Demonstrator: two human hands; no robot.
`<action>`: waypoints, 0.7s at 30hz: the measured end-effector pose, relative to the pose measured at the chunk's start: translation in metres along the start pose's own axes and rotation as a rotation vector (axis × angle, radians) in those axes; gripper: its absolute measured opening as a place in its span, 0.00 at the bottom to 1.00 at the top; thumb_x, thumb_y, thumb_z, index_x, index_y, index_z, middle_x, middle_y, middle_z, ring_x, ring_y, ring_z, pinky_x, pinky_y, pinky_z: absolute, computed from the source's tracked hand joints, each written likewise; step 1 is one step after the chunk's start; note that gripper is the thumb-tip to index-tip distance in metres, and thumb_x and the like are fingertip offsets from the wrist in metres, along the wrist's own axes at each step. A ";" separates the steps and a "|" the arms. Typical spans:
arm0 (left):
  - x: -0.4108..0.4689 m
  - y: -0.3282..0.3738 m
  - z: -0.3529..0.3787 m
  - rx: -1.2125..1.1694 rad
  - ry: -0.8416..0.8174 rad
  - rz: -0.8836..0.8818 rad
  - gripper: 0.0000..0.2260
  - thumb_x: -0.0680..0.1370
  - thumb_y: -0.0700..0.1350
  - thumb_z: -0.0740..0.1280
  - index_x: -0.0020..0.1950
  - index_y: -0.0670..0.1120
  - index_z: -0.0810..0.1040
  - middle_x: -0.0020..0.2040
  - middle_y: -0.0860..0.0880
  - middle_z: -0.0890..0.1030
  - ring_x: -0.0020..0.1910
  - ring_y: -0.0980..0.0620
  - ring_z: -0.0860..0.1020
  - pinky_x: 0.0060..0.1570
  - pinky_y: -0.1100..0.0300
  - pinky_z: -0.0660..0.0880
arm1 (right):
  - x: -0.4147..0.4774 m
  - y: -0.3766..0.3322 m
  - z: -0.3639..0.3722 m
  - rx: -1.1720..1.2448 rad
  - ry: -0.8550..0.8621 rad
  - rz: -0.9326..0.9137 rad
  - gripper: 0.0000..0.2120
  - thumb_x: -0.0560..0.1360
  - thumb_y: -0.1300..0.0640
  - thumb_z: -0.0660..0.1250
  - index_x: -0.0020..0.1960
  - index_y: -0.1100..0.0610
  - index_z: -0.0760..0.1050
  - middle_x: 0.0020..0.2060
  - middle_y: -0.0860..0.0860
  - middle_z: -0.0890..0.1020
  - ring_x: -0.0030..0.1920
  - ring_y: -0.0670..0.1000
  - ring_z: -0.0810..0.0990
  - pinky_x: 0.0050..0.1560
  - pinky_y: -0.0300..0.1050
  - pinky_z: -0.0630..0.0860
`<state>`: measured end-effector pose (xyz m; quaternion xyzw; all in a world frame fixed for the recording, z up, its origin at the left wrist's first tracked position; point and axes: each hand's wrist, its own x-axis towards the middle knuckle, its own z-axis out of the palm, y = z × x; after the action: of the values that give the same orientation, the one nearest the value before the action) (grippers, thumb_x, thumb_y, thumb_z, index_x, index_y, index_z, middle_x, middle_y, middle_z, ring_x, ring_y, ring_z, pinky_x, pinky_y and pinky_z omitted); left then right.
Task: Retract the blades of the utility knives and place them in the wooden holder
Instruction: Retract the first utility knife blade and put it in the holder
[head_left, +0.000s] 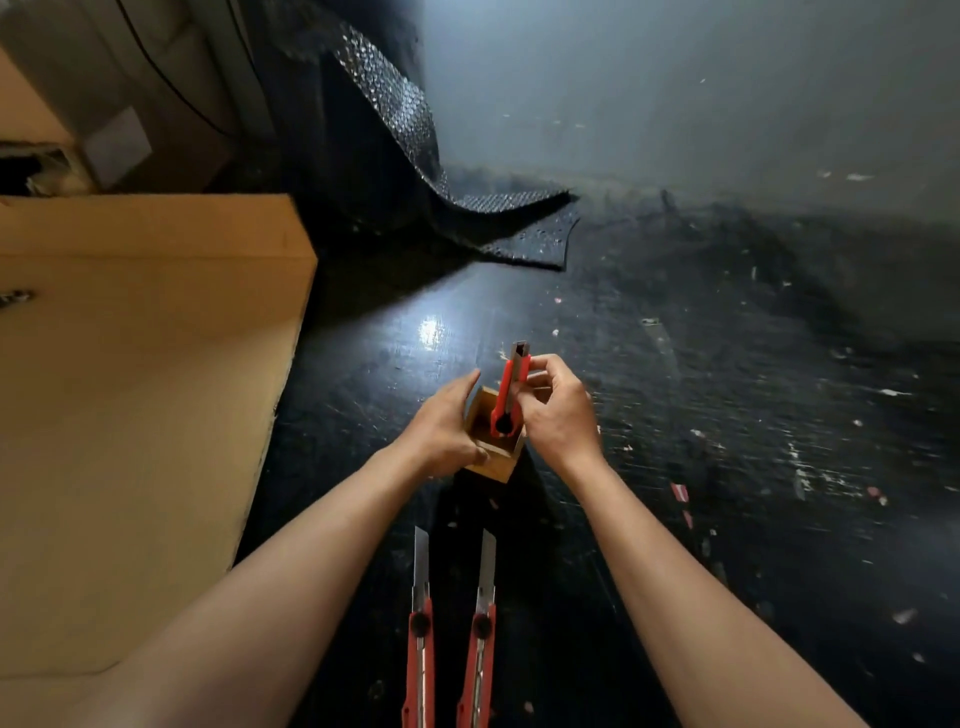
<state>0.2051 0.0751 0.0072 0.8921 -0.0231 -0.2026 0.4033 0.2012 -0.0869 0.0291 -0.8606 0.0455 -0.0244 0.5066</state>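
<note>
Two knives (447, 623) lying loose; wooden holder (491, 447) containing red knife (509, 395)

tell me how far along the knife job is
Done: nothing is fully stowed yet. In hand: the right hand lowers one red utility knife butt-first into the small wooden holder, which the left hand steadies; only a short metal tip shows at its top. Left: two red utility knives lie on the dark floor, blades extended, needing retraction and stowing.
</note>
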 end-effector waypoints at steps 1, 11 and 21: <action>0.003 -0.003 0.000 -0.006 -0.013 -0.001 0.52 0.65 0.36 0.81 0.83 0.46 0.56 0.81 0.45 0.64 0.79 0.46 0.64 0.75 0.56 0.63 | 0.001 0.003 0.002 -0.024 -0.011 0.013 0.04 0.78 0.55 0.70 0.52 0.52 0.79 0.41 0.46 0.85 0.38 0.39 0.83 0.35 0.36 0.77; 0.002 -0.018 0.003 -0.145 0.007 -0.007 0.45 0.64 0.37 0.83 0.77 0.45 0.66 0.74 0.44 0.75 0.72 0.45 0.75 0.65 0.56 0.72 | 0.008 0.012 0.007 -0.155 -0.121 0.072 0.04 0.77 0.59 0.69 0.50 0.53 0.81 0.45 0.49 0.86 0.47 0.51 0.84 0.45 0.45 0.78; -0.009 -0.024 0.019 -0.252 0.138 -0.037 0.43 0.62 0.38 0.82 0.73 0.50 0.69 0.68 0.45 0.79 0.68 0.46 0.77 0.64 0.55 0.74 | 0.012 0.012 0.004 -0.287 -0.161 0.071 0.08 0.77 0.63 0.67 0.53 0.56 0.82 0.49 0.53 0.86 0.49 0.52 0.81 0.43 0.41 0.73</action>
<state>0.1869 0.0794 -0.0187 0.8464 0.0467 -0.1497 0.5090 0.2124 -0.0904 0.0165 -0.9212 0.0381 0.0695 0.3809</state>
